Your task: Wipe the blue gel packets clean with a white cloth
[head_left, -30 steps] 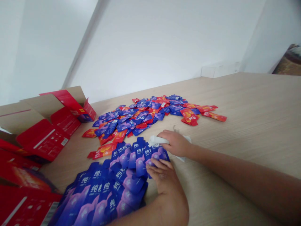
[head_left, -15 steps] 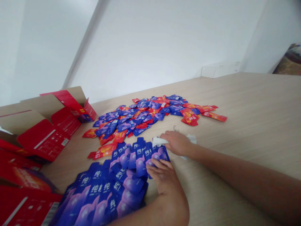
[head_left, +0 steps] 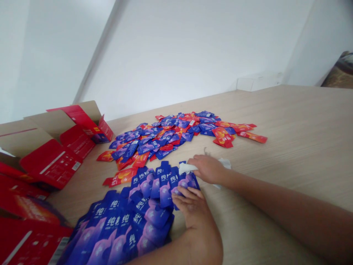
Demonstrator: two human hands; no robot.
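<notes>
Honestly, the left hand (head_left: 191,213) has its fingers (head_left: 187,198) open flat on the sachets (head_left: 162,187), and the right hand (head_left: 208,169) pinches a wipe (head_left: 187,168); one careless bump could slide the stack.

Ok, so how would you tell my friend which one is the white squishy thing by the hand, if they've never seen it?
Find the big light wooden table, then the rows of blue sachets on it. Just past their top edge, the right hand is pressing on a crumpled white cloth or tissue. It pokes out on both sides of the hand, and it's soft and white, not shiny like the sachets.
</notes>
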